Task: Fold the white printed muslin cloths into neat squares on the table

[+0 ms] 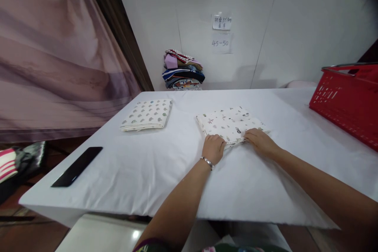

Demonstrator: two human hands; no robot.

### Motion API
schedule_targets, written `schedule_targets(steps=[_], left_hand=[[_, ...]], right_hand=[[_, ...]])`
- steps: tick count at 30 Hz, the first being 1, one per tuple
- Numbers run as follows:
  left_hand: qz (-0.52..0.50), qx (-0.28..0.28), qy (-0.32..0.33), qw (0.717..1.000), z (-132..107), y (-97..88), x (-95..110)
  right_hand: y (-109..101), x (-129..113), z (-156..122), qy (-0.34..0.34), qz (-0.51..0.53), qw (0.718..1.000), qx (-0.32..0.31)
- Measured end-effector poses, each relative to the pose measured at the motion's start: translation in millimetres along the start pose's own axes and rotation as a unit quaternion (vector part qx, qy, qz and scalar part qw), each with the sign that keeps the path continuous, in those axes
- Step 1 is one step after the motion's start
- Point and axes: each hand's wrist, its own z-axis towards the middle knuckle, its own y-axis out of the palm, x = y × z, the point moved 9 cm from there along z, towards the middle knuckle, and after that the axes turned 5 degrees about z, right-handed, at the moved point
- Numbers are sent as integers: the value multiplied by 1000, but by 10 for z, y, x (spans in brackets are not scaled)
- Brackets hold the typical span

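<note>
A white cloth with small scattered prints [226, 123] lies folded in a flat rectangle on the table. At its near left corner my left hand [213, 149], with a silver bracelet at the wrist, has its fingers closed on the edge. My right hand [260, 141] grips the same near edge further right, its fingertips bent over the layers. Left of these, another folded white cloth with grey tree-like prints [149, 114] rests flat, touched by neither hand.
The table wears a white cover [124, 173]. A black phone-like slab [77, 166] lies near its left edge. At the right stands a red plastic basket [348, 102]. A stack of folded fabrics [183, 70] sits behind the table, by a wall with paper signs [222, 43].
</note>
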Motion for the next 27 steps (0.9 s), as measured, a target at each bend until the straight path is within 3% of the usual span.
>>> schedule_targets(steps=[11, 17, 22, 27], left_hand=[[19, -12, 34, 999, -21, 49, 41], [26, -8, 32, 999, -29, 49, 56], [13, -13, 19, 1000, -41, -2, 42], [-21, 14, 4, 1000, -38, -83, -14]], right_hand=[[-50, -81, -105, 1, 19, 1000, 20], [-105, -230, 33, -8, 28, 998, 55], [235, -475, 70, -56, 22, 998, 20], [430, -491, -21, -55, -7, 998, -11]])
